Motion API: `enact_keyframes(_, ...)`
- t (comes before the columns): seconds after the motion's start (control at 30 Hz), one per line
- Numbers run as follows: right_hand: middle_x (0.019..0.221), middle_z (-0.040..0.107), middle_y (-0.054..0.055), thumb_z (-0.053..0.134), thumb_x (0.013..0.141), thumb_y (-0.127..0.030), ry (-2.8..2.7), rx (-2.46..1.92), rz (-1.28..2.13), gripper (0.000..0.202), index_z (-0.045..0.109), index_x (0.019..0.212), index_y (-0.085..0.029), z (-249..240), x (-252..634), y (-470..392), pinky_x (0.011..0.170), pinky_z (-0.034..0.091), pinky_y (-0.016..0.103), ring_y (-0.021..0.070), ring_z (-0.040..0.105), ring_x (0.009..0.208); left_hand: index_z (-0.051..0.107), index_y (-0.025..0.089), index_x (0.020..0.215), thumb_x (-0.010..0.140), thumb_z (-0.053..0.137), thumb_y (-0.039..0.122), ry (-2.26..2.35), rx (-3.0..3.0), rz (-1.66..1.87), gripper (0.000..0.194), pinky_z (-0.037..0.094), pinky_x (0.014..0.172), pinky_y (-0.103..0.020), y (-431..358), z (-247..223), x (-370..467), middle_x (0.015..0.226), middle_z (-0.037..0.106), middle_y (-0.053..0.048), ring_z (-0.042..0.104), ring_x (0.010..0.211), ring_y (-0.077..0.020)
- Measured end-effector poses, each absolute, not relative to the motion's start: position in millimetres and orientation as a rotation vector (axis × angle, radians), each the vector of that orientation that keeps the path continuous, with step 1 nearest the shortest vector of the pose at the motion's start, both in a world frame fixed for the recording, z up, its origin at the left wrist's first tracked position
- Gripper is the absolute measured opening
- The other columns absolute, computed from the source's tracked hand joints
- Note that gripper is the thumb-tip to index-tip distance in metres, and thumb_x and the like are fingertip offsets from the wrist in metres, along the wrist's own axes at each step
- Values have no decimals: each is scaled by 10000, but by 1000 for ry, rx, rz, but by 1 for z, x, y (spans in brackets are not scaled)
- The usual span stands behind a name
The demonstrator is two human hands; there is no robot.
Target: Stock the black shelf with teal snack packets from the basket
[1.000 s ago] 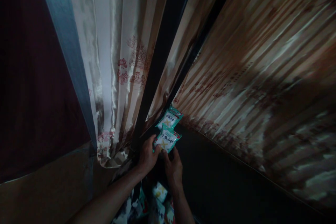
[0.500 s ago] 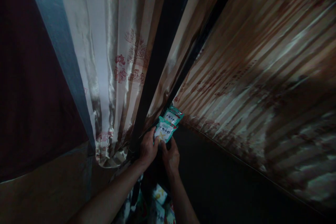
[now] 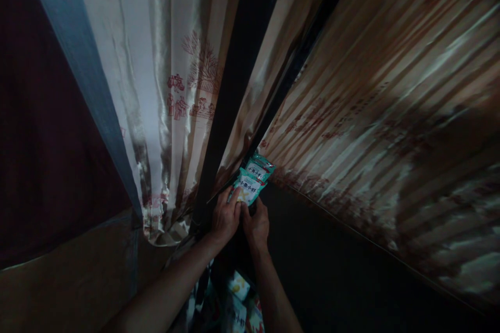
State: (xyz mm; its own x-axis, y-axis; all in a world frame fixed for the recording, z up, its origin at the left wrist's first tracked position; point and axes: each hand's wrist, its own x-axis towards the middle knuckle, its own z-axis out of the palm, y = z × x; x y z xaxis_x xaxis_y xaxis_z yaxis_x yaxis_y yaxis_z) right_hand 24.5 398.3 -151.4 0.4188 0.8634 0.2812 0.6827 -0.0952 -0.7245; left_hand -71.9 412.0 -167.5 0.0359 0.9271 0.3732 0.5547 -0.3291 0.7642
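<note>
A green-and-white snack packet [image 3: 248, 185] with dark Chinese lettering and a yellow print rests against a second, matching packet [image 3: 258, 167] just behind it. My left hand [image 3: 226, 217] grips the nearer packet along its lower left, with fingers laid over its front. At the packet's lower right edge, my right hand [image 3: 257, 225] is closed on it, its thumb at the bottom and the other fingers partly hidden. Both packets lie on a dark surface [image 3: 308, 239] in the corner between the curtains.
Pleated curtains with red prints hang on the left [image 3: 195, 130] and right [image 3: 351, 114]. A dark post [image 3: 238, 57] stands between them. Below my forearms are more snack packets [image 3: 239, 286], partly in shadow. A dark red cloth [image 3: 50, 140] hangs at far left.
The nearer packet has shifted slightly up and right, closer against the one behind. My left hand's fingers have moved further over its front.
</note>
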Motion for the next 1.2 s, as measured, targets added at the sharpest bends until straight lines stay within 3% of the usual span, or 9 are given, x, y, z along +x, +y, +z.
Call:
enact_keyframes(0.3,1048,581,167,467,794,-516,-1347,-1785,185,595,541,1222,-110,-159,30,406,808,459,406,248,549,877,425,165,1361,914,381,234,1503,2008,1277,455,378,1064,-393,416,-179,-70,1377,439,-131,412,1269,-226)
enact_keyframes(0.53,1160,554,206,466,781,-536,-1335,-1788,196,674,486,1280,-84,-163,31,408,886,439,436,296,528,1058,404,132,1374,928,343,258,1498,2067,1253,467,357,1072,-420,415,-176,-73,1411,398,-158,385,1294,-248)
enact_keyframes(1.2,1165,588,205,470,778,-564,-1357,-1780,232,659,529,1227,-86,-172,30,408,929,415,455,301,535,1097,289,131,1428,903,321,209,1439,2050,1136,532,286,1124,-397,415,-170,-75,1502,278,-96,247,1377,-225)
